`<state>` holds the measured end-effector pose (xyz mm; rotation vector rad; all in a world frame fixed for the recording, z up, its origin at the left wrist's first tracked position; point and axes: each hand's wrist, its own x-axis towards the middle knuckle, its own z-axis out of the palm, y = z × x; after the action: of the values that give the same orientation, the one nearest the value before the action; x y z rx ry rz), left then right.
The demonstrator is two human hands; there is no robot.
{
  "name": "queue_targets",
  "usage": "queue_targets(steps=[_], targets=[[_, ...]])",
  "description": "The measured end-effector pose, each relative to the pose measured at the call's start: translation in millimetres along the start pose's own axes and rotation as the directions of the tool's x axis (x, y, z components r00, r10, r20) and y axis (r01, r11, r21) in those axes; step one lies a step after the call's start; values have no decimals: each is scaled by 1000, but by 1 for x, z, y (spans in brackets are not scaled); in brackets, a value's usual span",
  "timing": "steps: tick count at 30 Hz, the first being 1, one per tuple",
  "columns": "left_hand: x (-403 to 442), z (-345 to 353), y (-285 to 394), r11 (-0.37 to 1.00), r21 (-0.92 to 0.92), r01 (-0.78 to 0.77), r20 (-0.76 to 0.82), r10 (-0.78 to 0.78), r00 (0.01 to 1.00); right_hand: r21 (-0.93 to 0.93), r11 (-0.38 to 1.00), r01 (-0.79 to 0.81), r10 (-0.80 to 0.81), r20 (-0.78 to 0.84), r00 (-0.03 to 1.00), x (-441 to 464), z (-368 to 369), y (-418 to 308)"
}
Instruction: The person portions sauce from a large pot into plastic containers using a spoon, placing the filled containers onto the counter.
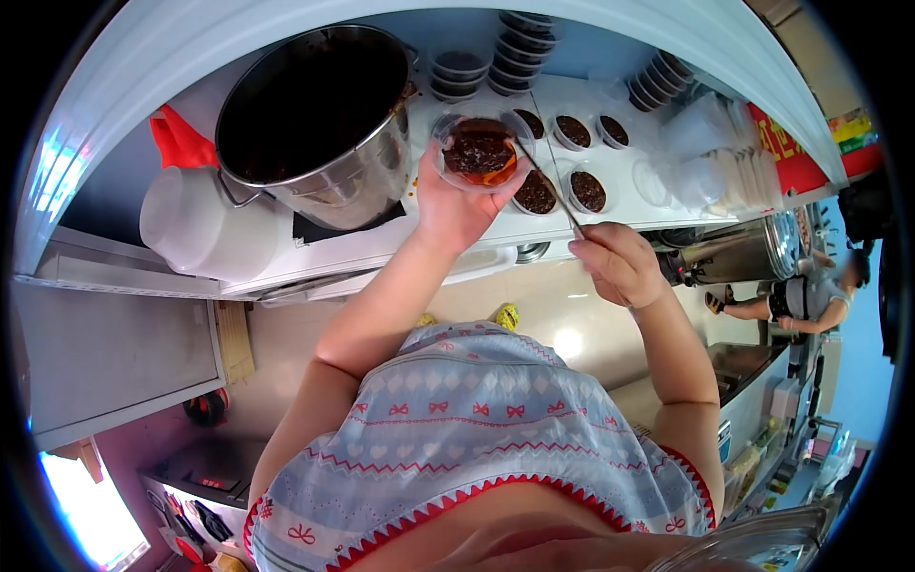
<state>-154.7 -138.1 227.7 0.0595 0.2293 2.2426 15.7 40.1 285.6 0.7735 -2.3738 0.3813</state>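
Note:
My left hand (453, 205) holds up a clear round plastic container (474, 151) with dark chunky sauce and reddish oil in it. Pinched in my right hand (620, 265) is a thin metal utensil (558, 181), its far end at the container's right rim; the tip is hard to make out. Just right of the held container, several small tubs of dark sauce (587, 192) stand on the white counter (615, 214). A large steel pot (348, 176) with a dark inside is to the left of my left hand.
Stacked filled tubs (522, 52) stand at the back. Clear empty containers (696, 176) and a red box (783, 157) are at the right. A white plastic jug (195, 219) sits below a red object (181, 138) at the left. Another person (810, 297) is far right.

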Motion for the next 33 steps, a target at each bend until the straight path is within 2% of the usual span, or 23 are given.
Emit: queue_targets(steps=[3,5,8,10,13,16,19,21,25,28,31,33], targets=[[5,-9,0,999,11,-53,43,52,998,1,1000,-9,9,29,1000,3,1,-1],[5,-13,1,1000,5,-6,20,6,1000,-8,1000,-27,27,23,999,7,2,-4],[4,-10,-1,999,38,-29,-41,30,999,-26,1000,1,-1,-4,1000,4,0,-4],[1,-12,0,1000,-20,-1,-46,0,999,-18,1000,-18,18,-27,999,4,3,-9],[5,-6,5,999,34,-17,28,16,999,-23,999,28,-28,0,1000,4,6,-4],[1,-5,4,999,-27,-20,-49,18,999,-24,999,-23,22,-42,999,6,2,-9],[4,-11,5,999,-39,11,52,-9,999,-43,998,-37,37,-3,999,8,1,-9],[3,-10,3,999,32,-31,-21,32,999,-3,999,-45,44,-64,997,9,-2,-13],[0,-8,4,1000,-19,-8,30,8,1000,-22,999,-37,36,-34,999,5,5,-11],[1,-3,5,999,-25,-27,-46,26,999,28,998,-55,57,-81,995,7,1,-11],[0,-6,5,1000,-2,-8,26,8,1000,11,997,-81,81,-38,996,8,2,-13],[0,-6,6,998,65,-12,-19,13,1000,44,994,-101,105,-95,990,8,0,-13]])
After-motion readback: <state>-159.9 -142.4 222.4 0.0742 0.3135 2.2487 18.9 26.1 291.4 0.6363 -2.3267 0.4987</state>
